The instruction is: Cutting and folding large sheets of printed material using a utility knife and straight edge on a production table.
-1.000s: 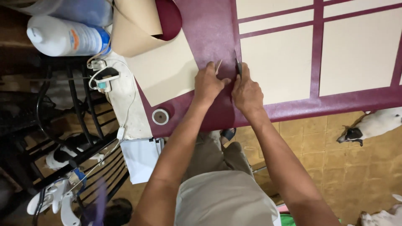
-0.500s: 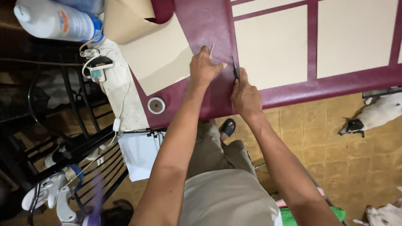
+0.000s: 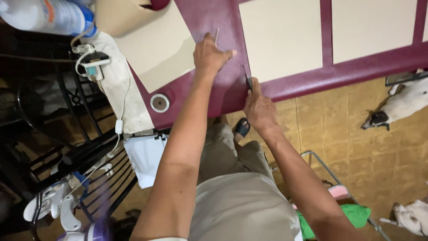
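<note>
A maroon sheet (image 3: 225, 85) covers the work table, with beige panels (image 3: 281, 38) laid on it. My left hand (image 3: 210, 54) presses flat on the maroon sheet beside a thin straight strip standing up by the fingers. My right hand (image 3: 257, 107) sits at the table's near edge, closed around a small dark cutting tool (image 3: 248, 81) whose tip touches the maroon sheet at the edge of a beige panel.
A tape roll (image 3: 159, 102) lies on the sheet's near left corner. A beige roll (image 3: 133, 22) and a plastic bottle (image 3: 47, 15) are at the upper left, with cables and a charger (image 3: 96, 60). Dogs (image 3: 403, 105) lie on the tiled floor at right.
My right hand has drawn the cutting tool toward the table's near edge. My left hand has stayed pressed on the sheet. The view has shifted slightly.
</note>
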